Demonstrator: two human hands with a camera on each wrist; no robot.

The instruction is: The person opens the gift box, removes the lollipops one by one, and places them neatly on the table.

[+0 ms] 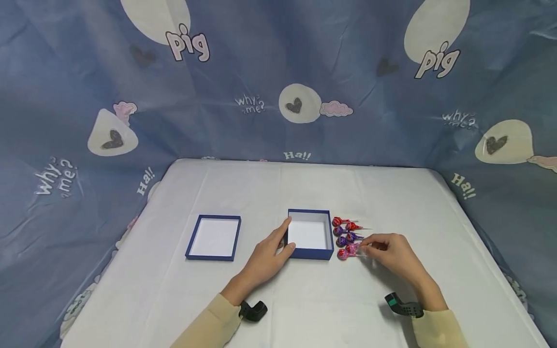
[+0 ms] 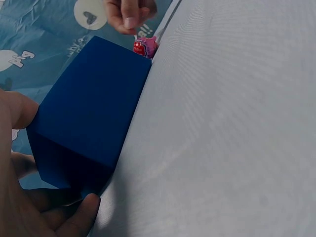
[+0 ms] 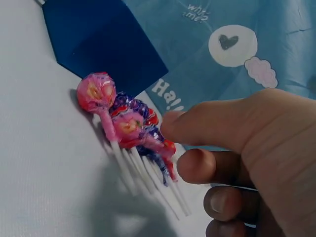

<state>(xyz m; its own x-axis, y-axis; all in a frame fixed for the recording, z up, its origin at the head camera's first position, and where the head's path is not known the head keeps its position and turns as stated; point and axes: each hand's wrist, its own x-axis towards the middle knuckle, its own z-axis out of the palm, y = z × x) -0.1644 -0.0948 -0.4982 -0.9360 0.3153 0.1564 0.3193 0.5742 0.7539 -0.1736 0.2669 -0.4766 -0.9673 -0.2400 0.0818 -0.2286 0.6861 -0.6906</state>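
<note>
My left hand (image 1: 268, 256) holds the left side of an open blue box (image 1: 309, 253) with a white inside, its thumb at the near left corner; in the left wrist view its fingers curl about the blue box (image 2: 94, 98). To the right of the box lie several wrapped lollipops (image 1: 341, 240), red, purple and pink, sticks pointing right. My right hand (image 1: 393, 253) is at the near end of this group, thumb and forefinger at the wrapper neck of a pink lollipop (image 3: 128, 123), apparently pinching it. Another pink lollipop (image 3: 96, 94) lies beside it.
A square lid (image 1: 213, 237), white inside with a blue rim, lies to the left of the box. A white cloth (image 1: 304, 299) covers the table. Blue printed fabric (image 1: 243, 130) hangs behind and at both sides. Each wrist wears a black device (image 1: 253, 311).
</note>
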